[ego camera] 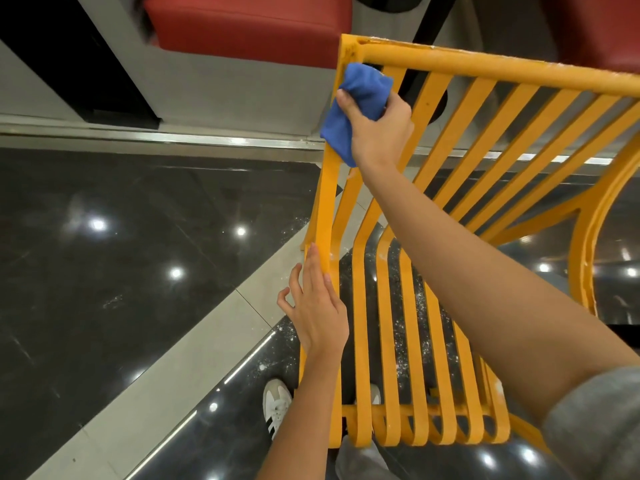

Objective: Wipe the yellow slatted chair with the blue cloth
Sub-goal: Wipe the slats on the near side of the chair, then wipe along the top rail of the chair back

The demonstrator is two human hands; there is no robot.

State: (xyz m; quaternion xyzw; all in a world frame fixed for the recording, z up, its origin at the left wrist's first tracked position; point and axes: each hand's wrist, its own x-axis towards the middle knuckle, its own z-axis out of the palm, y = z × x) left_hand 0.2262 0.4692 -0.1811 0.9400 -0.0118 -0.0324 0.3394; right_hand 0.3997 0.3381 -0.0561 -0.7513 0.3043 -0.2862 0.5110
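- Right hand point(379, 133): arm stretched far across the chair point(450, 188), fingers curled tight round the bunched cloth point(353, 105), pressing it on the far-left corner of the backrest, just under the top rail.
- Left hand point(317, 306): fingers straight and relaxed, slightly spread, lying along the chair's left side rail where back meets seat; grips nothing.
- Chair: centre-right, slats running near to far.
- Around: dark glossy floor point(121, 271) with white specks, pale tile strip, white shoe point(277, 407) near left, red seat point(249, 26) far behind.
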